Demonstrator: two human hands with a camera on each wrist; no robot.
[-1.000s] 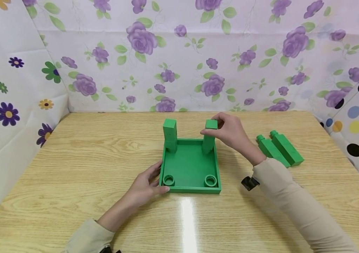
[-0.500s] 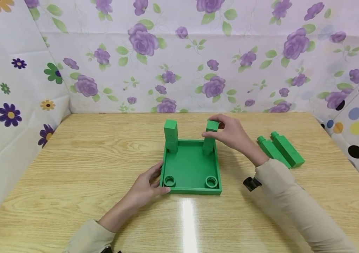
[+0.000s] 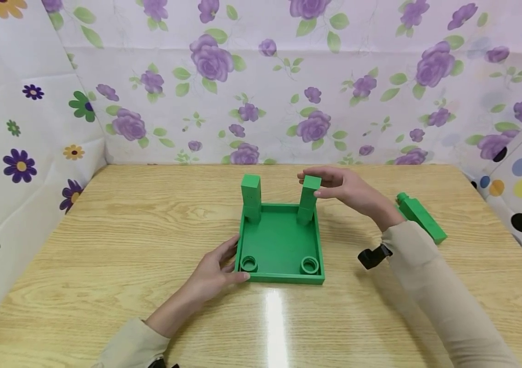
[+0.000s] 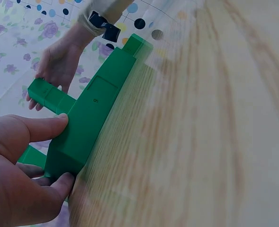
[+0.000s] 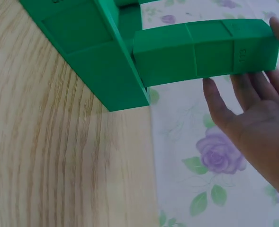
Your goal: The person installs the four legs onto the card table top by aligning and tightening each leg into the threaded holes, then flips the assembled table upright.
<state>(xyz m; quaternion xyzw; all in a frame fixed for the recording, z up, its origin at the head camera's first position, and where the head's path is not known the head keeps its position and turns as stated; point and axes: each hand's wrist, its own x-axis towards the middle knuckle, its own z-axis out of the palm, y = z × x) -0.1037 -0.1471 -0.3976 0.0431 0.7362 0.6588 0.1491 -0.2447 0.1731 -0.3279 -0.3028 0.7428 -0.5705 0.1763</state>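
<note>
A square green tray (image 3: 279, 240) with low walls lies on the table. Two square green legs, the left leg (image 3: 252, 197) and the right leg (image 3: 308, 204), stand upright at its far corners. Its near corners carry a left round socket (image 3: 248, 263) and a right round socket (image 3: 309, 265). My left hand (image 3: 212, 271) grips the near left corner, thumb on the front wall and fingers along the left side. My right hand (image 3: 343, 189) is loosely spread around the top of the right leg; in the right wrist view, its fingers (image 5: 243, 94) lie behind the leg.
A loose green leg (image 3: 422, 217) with a threaded end lies on the right of the wooden table (image 3: 150, 214); a second beside it is mostly hidden by my right wrist. Flowered sheets (image 3: 224, 102) hang behind the table and along the sides.
My right thumb and fingers have loosened from the right leg's top and spread apart. The right wrist has shifted over one of the loose legs. My left hand keeps its grip.
</note>
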